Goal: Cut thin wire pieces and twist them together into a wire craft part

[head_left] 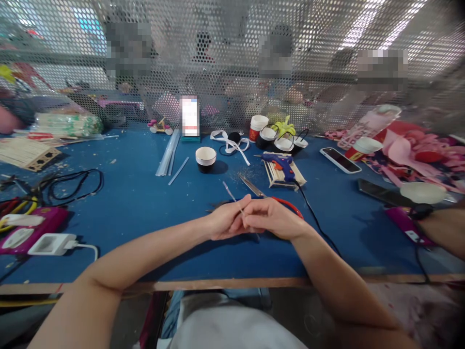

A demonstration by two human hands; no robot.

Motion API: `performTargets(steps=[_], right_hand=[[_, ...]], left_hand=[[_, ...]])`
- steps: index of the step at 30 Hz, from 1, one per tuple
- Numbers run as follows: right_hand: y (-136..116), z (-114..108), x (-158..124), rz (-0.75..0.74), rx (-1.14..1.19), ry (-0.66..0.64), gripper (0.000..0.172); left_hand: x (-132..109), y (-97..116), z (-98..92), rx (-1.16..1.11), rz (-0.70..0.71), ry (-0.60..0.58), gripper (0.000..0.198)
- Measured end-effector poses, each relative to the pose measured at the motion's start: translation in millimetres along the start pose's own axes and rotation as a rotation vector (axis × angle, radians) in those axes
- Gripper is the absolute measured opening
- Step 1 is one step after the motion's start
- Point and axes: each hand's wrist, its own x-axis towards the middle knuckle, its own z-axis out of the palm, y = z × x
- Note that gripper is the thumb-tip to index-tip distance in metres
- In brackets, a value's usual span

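Note:
My left hand (225, 220) and my right hand (274, 218) meet above the table's front middle. Between them is a thin, pale stick-like piece (228, 190), slanting up and left out of the fingers. My left thumb and fingers are closed around it, and my right fingertips pinch at its lower part; that end is hidden. Scissors with open-air blades (250, 185) and a red handle (290, 206) lie just beyond and partly under my right hand. Past the hands stands a small white-and-black cup (206, 160).
A blue glue gun (279, 165) rests on a wooden-stick stand, its cord trailing forward. Glue sticks (169, 152), white ribbon (240, 144) and several cups lie farther back. A phone (340, 160) and another person's hand (445, 228) are at right; a power strip (36, 225) is at left.

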Motion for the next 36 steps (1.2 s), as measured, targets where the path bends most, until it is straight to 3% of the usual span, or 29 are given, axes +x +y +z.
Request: performTargets(steps=[4, 8, 12, 16, 24, 29, 32, 36], right_hand=[[-2, -16, -5, -0.039, 0.04, 0.165, 0.015], [-6, -17, -8, -0.06, 0.003, 0.236, 0.014], [-14, -7, -12, -0.14, 0.086, 0.061, 0.017], [-17, 0, -14, -0.209, 0.16, -0.085, 0.017], [-13, 0, -10, -0.206, 0.106, -0.005, 0.016], [-12, -2, -11, -0.204, 0.099, 0.005, 0.016], [-12, -3, -11, -0.211, 0.107, 0.009, 0.015], [-12, -6, -11, -0.281, 0.14, 0.08, 0.014]], left_hand=[[-2, 0, 6.5, -0.077, 0.208, 0.054, 0.034], [-3, 6, 7.5, 0.007, 0.251, 0.066, 0.031], [-6, 12, 2.0, 0.046, 0.234, 0.026, 0.032], [-8, 11, -5.0, 0.173, 0.212, -0.019, 0.019], [-4, 6, -3.3, 0.359, 0.416, 0.154, 0.024], [-2, 12, -5.5, 0.305, 0.466, 0.245, 0.017], [-5, 22, -6.1, 0.212, 0.496, 0.23, 0.011], [-9, 34, -6.8, 0.059, 0.469, 0.102, 0.008]])
